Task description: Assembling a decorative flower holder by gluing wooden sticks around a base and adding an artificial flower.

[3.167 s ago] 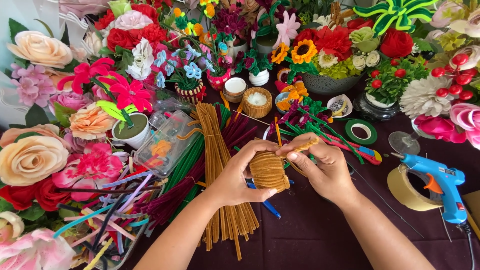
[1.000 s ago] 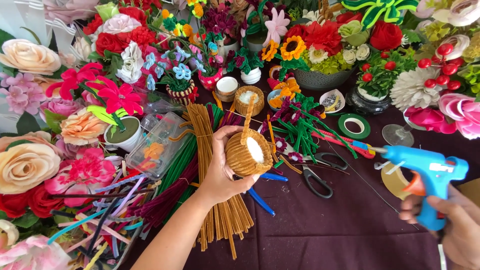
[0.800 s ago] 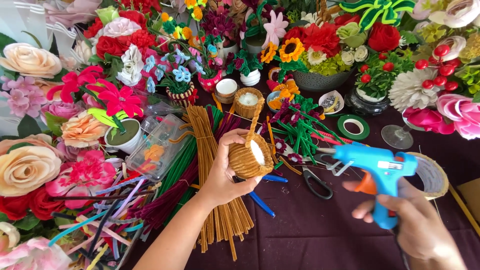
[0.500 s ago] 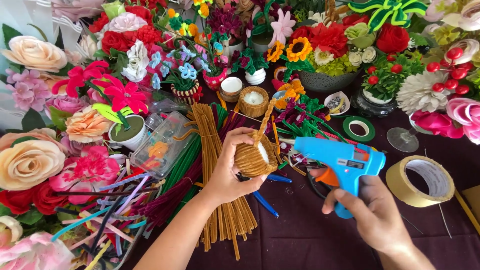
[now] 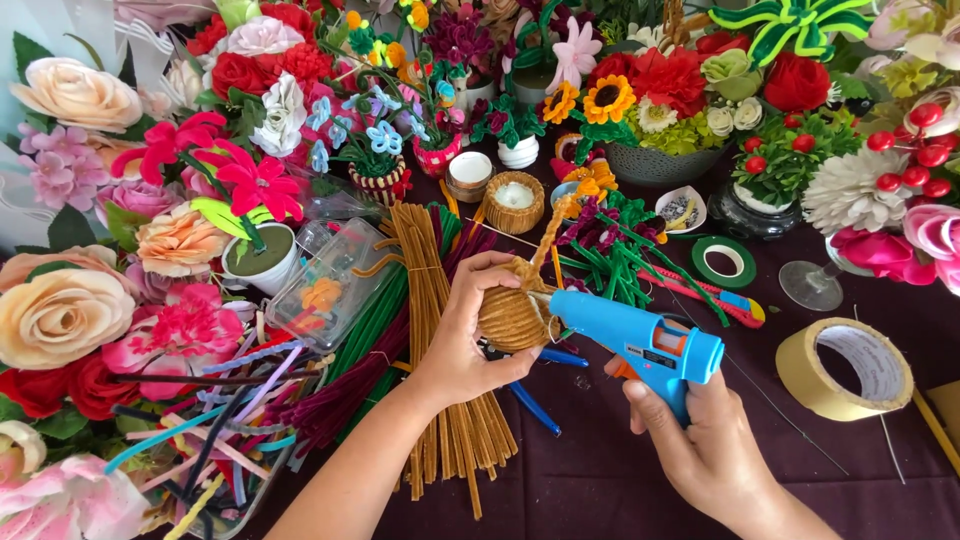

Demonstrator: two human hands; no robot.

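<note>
My left hand (image 5: 462,330) grips a small round basket (image 5: 512,316) wound from tan pipe cleaner, with a loose tan stem sticking up from it. My right hand (image 5: 698,432) holds a blue glue gun (image 5: 650,344) by its handle, its nozzle touching the basket's right side. Both hover over a dark purple tablecloth (image 5: 600,470). Beneath the left hand lies a long bundle of tan pipe cleaners (image 5: 440,330).
Artificial flowers crowd the left side and the back. A clear plastic box (image 5: 328,285) and heaps of coloured pipe cleaners (image 5: 230,400) lie at left. A roll of tan tape (image 5: 845,367), green tape (image 5: 725,262), a red cutter (image 5: 715,295) and small finished baskets (image 5: 514,200) sit around.
My right hand let go of the basket, picked up the glue gun from the right and carried it left until its nozzle met the basket held in my left hand.
</note>
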